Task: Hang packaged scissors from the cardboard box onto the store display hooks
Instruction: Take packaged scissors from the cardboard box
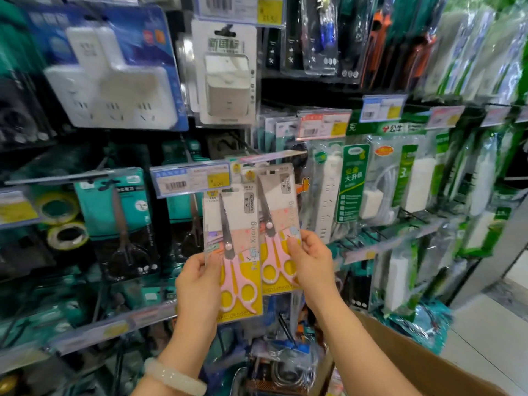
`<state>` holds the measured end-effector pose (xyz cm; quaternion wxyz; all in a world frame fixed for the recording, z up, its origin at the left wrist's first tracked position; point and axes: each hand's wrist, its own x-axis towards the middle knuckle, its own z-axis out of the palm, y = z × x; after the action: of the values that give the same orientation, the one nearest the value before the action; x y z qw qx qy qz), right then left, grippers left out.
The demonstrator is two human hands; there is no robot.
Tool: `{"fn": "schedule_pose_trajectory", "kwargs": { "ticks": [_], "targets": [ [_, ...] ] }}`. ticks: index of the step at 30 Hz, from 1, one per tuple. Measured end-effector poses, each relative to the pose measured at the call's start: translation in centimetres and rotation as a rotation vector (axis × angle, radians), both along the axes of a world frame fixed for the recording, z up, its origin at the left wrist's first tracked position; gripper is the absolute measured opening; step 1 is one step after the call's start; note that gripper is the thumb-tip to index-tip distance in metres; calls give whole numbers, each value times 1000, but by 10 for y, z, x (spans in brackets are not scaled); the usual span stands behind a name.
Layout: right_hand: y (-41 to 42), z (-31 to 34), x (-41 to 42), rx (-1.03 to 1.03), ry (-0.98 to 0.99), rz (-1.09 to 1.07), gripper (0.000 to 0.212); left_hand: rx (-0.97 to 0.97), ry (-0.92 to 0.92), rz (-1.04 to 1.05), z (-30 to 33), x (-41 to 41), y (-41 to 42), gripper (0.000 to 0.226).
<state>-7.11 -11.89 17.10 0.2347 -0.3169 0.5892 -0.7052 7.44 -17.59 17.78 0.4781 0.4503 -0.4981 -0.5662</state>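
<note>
A store display wall fills my view, packed with hanging blister packs on hooks: a big white socket adapter pack (111,78) at ten o'clock, a smaller white plug pack (227,72) at twelve, green-carded power strips (354,181) running off toward three o'clock, and dark teal scissor packs (117,221) with rolls of yellow tape (61,221) at nine. A price tag (191,178) with a yellow patch and a barcode sits just above centre, at the front of a hook.

My left hand (198,284) pinches the left scissors pack (233,252) along its lower left edge, thumb on the front face, fingers behind. The pack stands roughly upright, its top reaching just under the price tag; pink-handled scissors lie inside with blades pointing up toward eleven o'clock, on a card that turns yellow at the bottom.

My right hand (310,258) pinches the right scissors pack (278,227) at its right edge, thumb on the front and fingertips curling round the side. This pack sits higher than the other, at one o'clock from it, and their inner edges overlap slightly.

A pale bangle (174,377) circles my left wrist at seven o'clock. The open cardboard box (423,364) is at five o'clock, under my right forearm, beside pale floor tiles (485,338).
</note>
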Motion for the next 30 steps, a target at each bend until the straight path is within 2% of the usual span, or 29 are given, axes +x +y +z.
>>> {"fn": "schedule_pose_trajectory", "kwargs": {
  "ticks": [12, 18, 23, 27, 28, 30],
  "targets": [
    [-32, 2, -6, 72, -79, 12, 15, -2, -6, 13, 9, 10, -4, 19],
    [-60, 12, -31, 190, 158, -41, 23, 18, -13, -6, 7, 10, -6, 18],
    [-61, 5, -46, 263, 367, -167, 13, 56, -8, -21, -1, 6, -5, 18],
    [-48, -1, -44, 379, 511, -176, 43, 67, -11, -34, -8, -5, -4, 18],
    [-43, -2, -40, 377, 513, -169, 43, 73, -5, -39, -9, -9, -3, 19],
    [-31, 1, -28, 298, 379, -79, 32, 80, 8, -40, -12, -17, -1, 20]
  ]
}}
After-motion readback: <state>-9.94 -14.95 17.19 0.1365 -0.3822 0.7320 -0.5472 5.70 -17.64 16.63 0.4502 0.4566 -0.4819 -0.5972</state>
